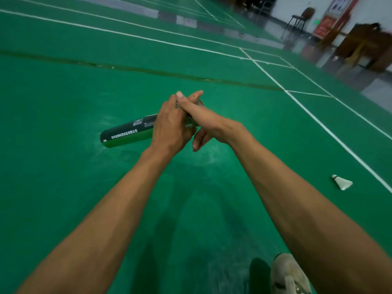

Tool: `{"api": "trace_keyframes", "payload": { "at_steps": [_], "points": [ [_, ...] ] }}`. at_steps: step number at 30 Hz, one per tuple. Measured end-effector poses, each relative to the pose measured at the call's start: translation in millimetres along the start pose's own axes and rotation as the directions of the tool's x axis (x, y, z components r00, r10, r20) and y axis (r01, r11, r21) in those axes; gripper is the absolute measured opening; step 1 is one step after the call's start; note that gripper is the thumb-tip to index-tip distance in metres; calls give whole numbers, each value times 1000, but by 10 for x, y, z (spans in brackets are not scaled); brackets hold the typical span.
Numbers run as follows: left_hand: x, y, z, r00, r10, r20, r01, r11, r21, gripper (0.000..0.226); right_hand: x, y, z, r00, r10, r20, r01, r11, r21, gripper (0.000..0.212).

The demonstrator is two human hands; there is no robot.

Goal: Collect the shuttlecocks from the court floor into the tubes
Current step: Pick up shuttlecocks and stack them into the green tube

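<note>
White lines cross the right side; a dark seam runs left to right farther off. Far right stand a chair, a red sign and wooden furniture. A pale shoe sits near right.

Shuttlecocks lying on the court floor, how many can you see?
1: a white shuttlecock lies on the green floor at the right, near the white court line. Others may be hidden inside the tube.
</note>
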State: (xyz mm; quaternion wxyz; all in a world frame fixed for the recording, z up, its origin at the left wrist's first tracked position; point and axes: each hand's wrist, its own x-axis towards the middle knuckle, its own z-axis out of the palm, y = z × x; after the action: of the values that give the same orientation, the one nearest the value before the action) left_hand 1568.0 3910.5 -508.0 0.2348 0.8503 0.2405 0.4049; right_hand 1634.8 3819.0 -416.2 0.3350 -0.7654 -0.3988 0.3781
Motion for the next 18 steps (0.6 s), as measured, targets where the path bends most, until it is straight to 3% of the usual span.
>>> {"api": "trace_keyframes", "payload": {
  "at_steps": [2, 5, 9, 18],
  "points": [
    [-83, -73, 11, 1000, 20, 20, -22, 997, 68, 89, 90, 116, -44, 996, 10, 85, -10, 1000, 8, 69],
    [-203, -211, 29, 998, -1, 56, -8, 987, 161, 91, 232, 402, 36, 982, -81, 171, 63, 992, 112, 51],
    [-136, -343, 171, 996, -71, 58, 55, 968, 245, 95, 584, 665, 99, 979, -167, 121, 134, 962, 239, 50],
    [224, -422, 51, 945, -279, -168, 317, 906, 280, 97, 1324, 264, -50, 949, -302, 93, 279, 939, 203, 63]
  ]
}}
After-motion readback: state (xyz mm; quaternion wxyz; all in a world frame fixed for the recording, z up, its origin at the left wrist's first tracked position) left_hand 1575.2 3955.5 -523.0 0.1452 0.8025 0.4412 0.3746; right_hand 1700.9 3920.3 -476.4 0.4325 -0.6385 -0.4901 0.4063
